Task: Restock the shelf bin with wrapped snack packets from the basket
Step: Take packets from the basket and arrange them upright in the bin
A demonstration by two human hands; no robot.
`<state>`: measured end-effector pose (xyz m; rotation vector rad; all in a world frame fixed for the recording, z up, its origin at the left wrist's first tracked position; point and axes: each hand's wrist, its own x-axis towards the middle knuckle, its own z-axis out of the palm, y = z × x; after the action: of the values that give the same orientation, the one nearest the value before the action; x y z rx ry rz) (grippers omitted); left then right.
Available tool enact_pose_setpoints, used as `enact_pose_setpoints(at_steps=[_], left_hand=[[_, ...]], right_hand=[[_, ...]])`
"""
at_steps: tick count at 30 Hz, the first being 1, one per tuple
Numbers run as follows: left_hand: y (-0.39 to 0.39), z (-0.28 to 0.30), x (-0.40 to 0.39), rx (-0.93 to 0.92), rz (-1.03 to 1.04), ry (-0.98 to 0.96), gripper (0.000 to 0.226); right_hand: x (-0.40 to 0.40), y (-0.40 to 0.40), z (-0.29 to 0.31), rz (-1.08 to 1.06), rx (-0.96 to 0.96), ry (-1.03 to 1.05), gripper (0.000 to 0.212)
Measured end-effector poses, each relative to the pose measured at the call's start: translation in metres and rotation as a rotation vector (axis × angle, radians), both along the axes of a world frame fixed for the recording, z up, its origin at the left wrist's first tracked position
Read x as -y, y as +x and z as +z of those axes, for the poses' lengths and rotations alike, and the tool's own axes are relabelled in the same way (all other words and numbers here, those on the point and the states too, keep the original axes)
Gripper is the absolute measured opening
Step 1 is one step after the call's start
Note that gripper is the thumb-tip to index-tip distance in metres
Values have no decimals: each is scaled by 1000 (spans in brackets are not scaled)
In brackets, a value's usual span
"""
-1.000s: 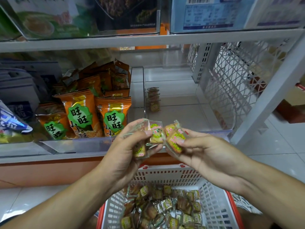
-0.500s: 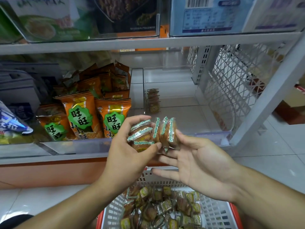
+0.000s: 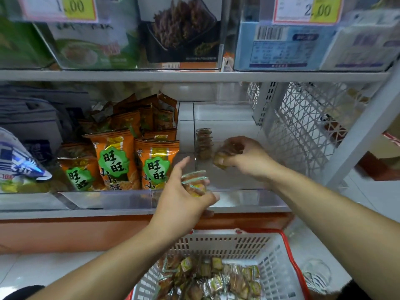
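At the left of the middle shelf you see orange snack bags [image 3: 118, 158] with green labels standing in rows behind a clear front lip. Further left lies a blue and white bag [image 3: 18, 161]. On the upper shelf [image 3: 194, 75] stand a green and white box [image 3: 86, 46], a dark box [image 3: 181, 33] and a pale blue box [image 3: 279, 48], with price tags [image 3: 307, 9] above them. A white lattice panel [image 3: 303, 126] closes the right side. Below is white tiled floor [image 3: 32, 269].
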<state>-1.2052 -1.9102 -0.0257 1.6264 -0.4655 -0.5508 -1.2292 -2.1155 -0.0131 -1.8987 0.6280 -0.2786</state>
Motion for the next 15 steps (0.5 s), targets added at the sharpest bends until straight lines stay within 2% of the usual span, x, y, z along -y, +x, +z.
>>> enact_pose_setpoints(at_steps=[3,5,6,8,11,13,15], left_hand=[[-3,-5,5,-229,-67,-43,111],[-5,-9,8,-256,-81,-26,116],[-5,-10,9,-240,-82,-9,117],[-3,-12,8,-222,-81,12,115],[-1,-13,6,-242,-92,14,114],[-1,-12,6,-262,-100,9,114],[-1,-12,5,-276,-106,4,116]], right_hand=[[8,29,-24,175,-182,-363,35],[7,46,-37,256,-269,-569,35],[6,53,-41,271,-280,-608,32],[3,66,-45,222,-264,-507,38],[4,77,-52,29,-222,-340,50],[4,81,-57,-48,-262,-233,67],[3,84,-62,-76,-308,-197,73]])
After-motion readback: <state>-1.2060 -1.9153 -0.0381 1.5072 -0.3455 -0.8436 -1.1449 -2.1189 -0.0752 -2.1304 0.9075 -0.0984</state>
